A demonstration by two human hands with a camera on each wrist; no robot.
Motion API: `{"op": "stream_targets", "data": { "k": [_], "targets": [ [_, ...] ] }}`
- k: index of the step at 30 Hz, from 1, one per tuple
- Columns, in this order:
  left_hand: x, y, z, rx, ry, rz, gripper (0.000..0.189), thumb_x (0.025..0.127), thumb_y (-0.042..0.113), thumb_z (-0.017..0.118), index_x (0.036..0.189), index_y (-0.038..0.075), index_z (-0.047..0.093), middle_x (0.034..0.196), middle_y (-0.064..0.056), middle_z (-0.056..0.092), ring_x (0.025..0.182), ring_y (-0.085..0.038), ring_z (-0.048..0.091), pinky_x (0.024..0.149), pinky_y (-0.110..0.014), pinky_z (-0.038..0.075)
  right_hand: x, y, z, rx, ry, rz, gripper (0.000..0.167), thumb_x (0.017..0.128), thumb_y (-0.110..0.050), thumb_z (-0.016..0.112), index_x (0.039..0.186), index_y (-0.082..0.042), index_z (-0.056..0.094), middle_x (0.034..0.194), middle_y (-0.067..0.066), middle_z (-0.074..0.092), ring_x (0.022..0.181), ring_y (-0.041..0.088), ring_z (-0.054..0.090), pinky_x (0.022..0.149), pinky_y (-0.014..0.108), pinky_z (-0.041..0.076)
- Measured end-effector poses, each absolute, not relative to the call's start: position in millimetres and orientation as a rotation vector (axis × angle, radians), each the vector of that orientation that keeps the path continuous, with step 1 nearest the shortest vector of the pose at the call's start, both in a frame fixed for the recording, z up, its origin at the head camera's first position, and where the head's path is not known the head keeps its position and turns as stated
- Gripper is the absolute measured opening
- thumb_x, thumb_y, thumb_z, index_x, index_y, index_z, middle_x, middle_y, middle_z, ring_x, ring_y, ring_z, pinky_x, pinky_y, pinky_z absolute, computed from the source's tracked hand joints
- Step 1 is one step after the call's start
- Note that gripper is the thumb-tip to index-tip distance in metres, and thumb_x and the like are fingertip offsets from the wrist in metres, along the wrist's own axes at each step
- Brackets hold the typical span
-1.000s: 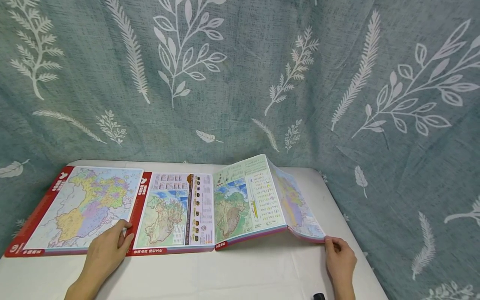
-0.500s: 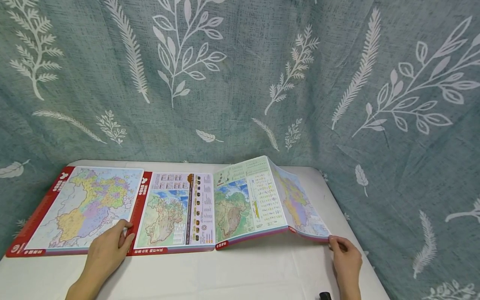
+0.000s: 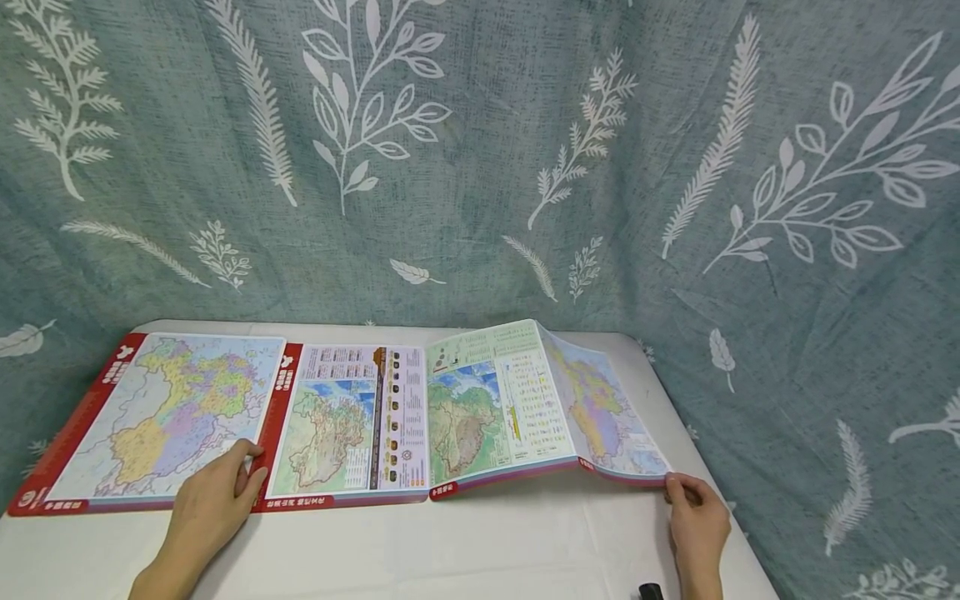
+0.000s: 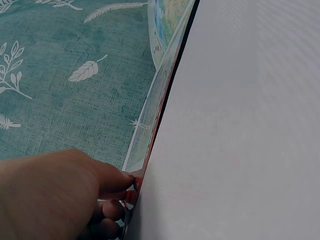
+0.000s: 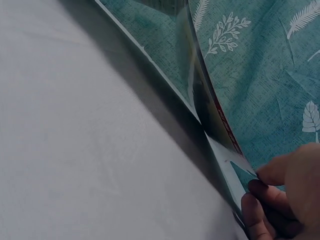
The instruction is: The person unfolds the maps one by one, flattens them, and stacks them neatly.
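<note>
Across the white tabletop stretches a fold-out China map, its right-hand panels tented. The left hand pinches its red strip; the right hand, thumb and finger closed on the near right corner, has just drawn outward, lowering the ridge, so the panels spread flatter. Behind it, I see teal leaf-patterned cloth hanging.

Left hand: bare; slim fingers, rounded at the tips; back narrowing to a slender wrist. Forearm bare too, as far as I can see it. Right hand: likewise bare. Beside it, a small black piece, blunt-ended, mostly out of sight; can't tell whether it's worn. Nails too dim to make out.
</note>
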State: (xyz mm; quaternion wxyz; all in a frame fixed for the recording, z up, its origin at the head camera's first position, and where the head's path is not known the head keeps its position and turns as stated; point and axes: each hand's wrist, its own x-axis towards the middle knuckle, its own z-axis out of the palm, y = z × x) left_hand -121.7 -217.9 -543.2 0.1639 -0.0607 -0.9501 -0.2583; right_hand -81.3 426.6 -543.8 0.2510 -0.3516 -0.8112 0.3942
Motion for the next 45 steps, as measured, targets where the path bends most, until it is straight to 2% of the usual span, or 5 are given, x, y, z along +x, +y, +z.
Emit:
{"op": "stream_targets", "data": {
  "k": [26,29,31,36,45],
  "targets": [
    [-118,-222,-544,-0.21,-2.649,-0.726,0.025,0.086,0.007,0.082,0.107,0.007,0.068,0.061,0.011,0.039,0.053,-0.003,0.028,0.05,-0.026,0.024,-76,423,-547,-0.979,-2.085,0.961,0.032,0.103,-0.007,0.062,0.131,0.009,0.064,0.111,0.03,0.069,0.058,-0.02,0.044,0.054,0.007,0.041],
    [-118,-224,-544,-0.214,-2.634,-0.722,0.025,0.085,0.006,0.082,0.106,0.007,0.068,0.061,0.011,0.038,0.053,-0.002,0.027,0.049,-0.026,0.024,-77,418,-549,-0.965,-2.088,0.909,0.036,0.1,-0.01,0.068,0.131,0.008,0.064,0.109,0.032,0.07,0.06,-0.024,0.039,0.081,0.015,0.05],
    [-119,-225,-543,-0.217,-2.629,-0.72,0.025,0.085,0.006,0.083,0.105,0.007,0.068,0.061,0.011,0.038,0.053,-0.002,0.027,0.049,-0.026,0.023,-78,414,-549,-0.958,-2.082,0.9,0.04,0.099,-0.01,0.069,0.134,0.009,0.063,0.109,0.033,0.07,0.069,-0.012,0.054,0.11,0.029,0.043],
    [-119,-225,-542,-0.21,-2.652,-0.721,0.025,0.085,0.007,0.082,0.106,0.006,0.068,0.061,0.011,0.039,0.053,-0.003,0.028,0.05,-0.026,0.023,-77,409,-547,-0.999,-2.079,0.898,0.047,0.099,-0.014,0.066,0.139,0.009,0.058,0.127,0.033,0.059,0.113,0.045,0.058,0.105,0.046,0.039],
    [-123,-217,-541,-0.229,-2.644,-0.724,0.023,0.086,0.007,0.081,0.107,0.004,0.07,0.06,0.01,0.038,0.053,-0.005,0.028,0.05,-0.027,0.024,-80,392,-537,-0.866,-2.068,0.89,0.041,0.098,-0.011,0.068,0.135,0.007,0.062,0.129,0.029,0.056,0.121,0.042,0.052,0.109,0.057,0.039]
  ]
}}
